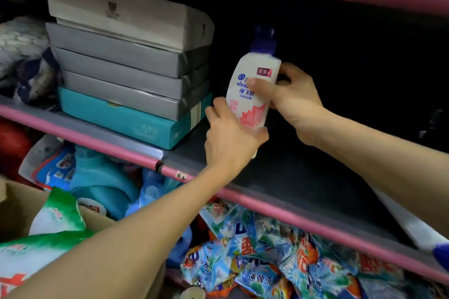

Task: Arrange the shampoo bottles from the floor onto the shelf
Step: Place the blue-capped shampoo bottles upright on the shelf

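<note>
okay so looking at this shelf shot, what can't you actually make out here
Head view only:
- Shampoo bottle base: covered by the left hand, so contact with the shelf is unclear.
- Its label: partly hidden by the right hand fingers.
- Shelf's back right: too dark.
- Second bottle: cut off by the right edge.

White shampoo bottle (252,85) with dark blue cap, blue lettering and pink flower print; upright, tilted slightly toward 1 o'clock, just above the grey shelf (303,177) with pink front rail, at 3 o'clock from stacked boxes. Gripped at base and side.

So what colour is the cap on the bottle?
Dark blue cap on the white bottle, seen from the head view.
</note>
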`<state>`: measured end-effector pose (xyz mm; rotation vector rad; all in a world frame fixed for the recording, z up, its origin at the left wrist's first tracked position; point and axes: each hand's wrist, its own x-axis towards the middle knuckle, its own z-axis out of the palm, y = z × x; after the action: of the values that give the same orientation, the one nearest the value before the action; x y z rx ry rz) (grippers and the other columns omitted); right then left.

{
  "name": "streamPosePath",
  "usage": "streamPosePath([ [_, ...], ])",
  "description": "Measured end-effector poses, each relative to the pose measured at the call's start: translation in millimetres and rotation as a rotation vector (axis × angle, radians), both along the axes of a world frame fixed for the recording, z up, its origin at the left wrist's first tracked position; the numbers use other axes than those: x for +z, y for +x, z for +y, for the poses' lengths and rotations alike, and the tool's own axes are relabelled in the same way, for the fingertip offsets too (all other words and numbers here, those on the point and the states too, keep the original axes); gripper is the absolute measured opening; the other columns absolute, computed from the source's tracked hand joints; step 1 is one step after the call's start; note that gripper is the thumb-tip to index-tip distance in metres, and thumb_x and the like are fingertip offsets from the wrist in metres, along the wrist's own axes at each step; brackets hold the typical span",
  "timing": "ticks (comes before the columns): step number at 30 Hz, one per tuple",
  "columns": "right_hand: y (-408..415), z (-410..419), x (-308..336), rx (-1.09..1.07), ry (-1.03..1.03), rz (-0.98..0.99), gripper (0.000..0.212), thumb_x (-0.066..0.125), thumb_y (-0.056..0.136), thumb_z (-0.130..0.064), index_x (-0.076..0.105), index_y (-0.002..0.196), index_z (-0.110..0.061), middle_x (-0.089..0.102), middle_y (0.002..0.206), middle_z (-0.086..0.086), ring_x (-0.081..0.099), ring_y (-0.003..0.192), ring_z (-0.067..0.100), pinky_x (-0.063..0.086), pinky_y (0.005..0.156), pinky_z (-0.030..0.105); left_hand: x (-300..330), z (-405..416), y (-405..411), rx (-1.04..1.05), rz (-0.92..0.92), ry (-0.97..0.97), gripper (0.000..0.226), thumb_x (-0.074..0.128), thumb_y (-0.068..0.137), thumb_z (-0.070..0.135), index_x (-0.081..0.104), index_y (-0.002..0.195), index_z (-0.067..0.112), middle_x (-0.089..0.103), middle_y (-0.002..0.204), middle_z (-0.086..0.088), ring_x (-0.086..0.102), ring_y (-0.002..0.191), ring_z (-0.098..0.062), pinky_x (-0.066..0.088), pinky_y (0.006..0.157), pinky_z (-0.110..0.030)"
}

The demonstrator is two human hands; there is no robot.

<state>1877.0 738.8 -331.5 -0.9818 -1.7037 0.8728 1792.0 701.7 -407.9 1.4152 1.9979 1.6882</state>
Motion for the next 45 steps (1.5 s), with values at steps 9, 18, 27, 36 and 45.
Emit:
streamPosePath([
  [9, -12.5, 28.7, -89.6, 0.057, -0.177, -0.141, 0.051, 0.081, 0.072, -0.026, 0.051, 0.112, -0.02, 0.065, 0.104, -0.003, 0.061, 0.083, 0.0, 0.049, 0.06, 0.011, -24.9, 18.8, -31.3, -0.12, 0.027, -0.193, 0.073, 0.078, 0.067, 0.021, 0.033, 0.125, 0.013, 0.046, 0.119, -0.007, 0.055, 0.105, -0.031, 0.049, 0.085, -0.04],
  [18, -17.8, 50.4, -114.8, -0.008, -0.111, -0.252, 0.068, 0.081, 0.073, -0.026, 0.048, 0.132, -0.019, 0.063, 0.123, -0.001, 0.06, 0.107, 0.012, 0.048, 0.085, 0.023, -39.6, 46.6, -53.6, -0.277, -0.188, -0.218, 0.048, 0.056, 0.086, 0.015, 0.046, 0.131, 0.027, 0.059, 0.125, 0.003, 0.056, 0.109, -0.013, 0.043, 0.087, -0.025],
  [27, -49.1, 105.9, -126.7, -0.329, -0.077, -0.246, 0.04, 0.073, 0.082, -0.023, 0.052, 0.112, -0.009, 0.065, 0.108, 0.012, 0.063, 0.099, 0.028, 0.052, 0.078, 0.034, -42.9, 109.1, -64.1, -0.332, -0.269, -0.208, 0.053, 0.053, 0.09, 0.014, 0.038, 0.14, 0.021, 0.053, 0.114, 0.01, 0.05, 0.107, -0.008, 0.04, 0.09, -0.025],
  [36, -55.2, 130.5, -138.3, -0.37, 0.009, -0.262, 0.019, 0.06, 0.092, -0.017, 0.063, 0.109, -0.008, 0.068, 0.106, 0.011, 0.064, 0.096, 0.024, 0.048, 0.075, 0.028, -48.3, 132.0, -64.6, -0.401, -0.343, -0.212, 0.051, 0.047, 0.085, 0.006, 0.048, 0.134, 0.022, 0.061, 0.124, -0.002, 0.055, 0.116, -0.019, 0.042, 0.106, -0.039],
  [45, -55.7, 130.1, -136.3, -0.402, 0.051, -0.188, 0.031, 0.06, 0.091, -0.018, 0.049, 0.119, -0.01, 0.059, 0.116, 0.011, 0.06, 0.102, 0.024, 0.049, 0.077, 0.031, -54.5, 132.4, -65.5, -0.372, -0.307, -0.176, 0.056, 0.049, 0.084, 0.008, 0.045, 0.137, 0.029, 0.057, 0.132, 0.002, 0.051, 0.12, -0.016, 0.04, 0.106, -0.037],
])
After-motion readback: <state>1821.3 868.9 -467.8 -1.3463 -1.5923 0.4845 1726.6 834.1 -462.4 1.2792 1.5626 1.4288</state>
